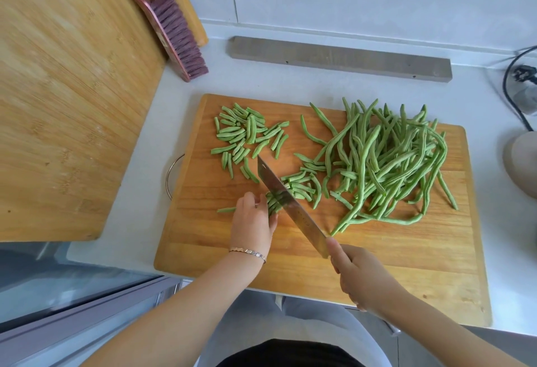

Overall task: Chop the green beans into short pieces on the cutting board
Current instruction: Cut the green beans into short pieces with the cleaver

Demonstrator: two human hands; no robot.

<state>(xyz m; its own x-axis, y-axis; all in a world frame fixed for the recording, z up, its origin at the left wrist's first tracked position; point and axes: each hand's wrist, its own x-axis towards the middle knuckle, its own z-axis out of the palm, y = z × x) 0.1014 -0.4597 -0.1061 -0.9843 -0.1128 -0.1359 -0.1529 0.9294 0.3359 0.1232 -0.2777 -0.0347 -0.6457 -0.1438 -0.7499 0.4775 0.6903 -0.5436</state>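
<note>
Left hand (252, 221): your forearm comes in from below, palm down; the fingers are curled over a small bundle of beans (274, 203) and hold it on the cutting board (377, 253).
Right hand (360, 276): clenched round the handle of the knife (290, 206); the blade lies slanted across the bundle, just beside your left fingers.
Cut pieces (244, 137): far left part of the board.
Long beans (386, 160): a heap on the right part.

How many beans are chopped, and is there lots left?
Done: a small heap of short pieces, far left on the cutting board. In hand: the left hand holds a bunch; the right hand cuts it with the knife. Left: the big pile of long beans, most of the job.
</note>
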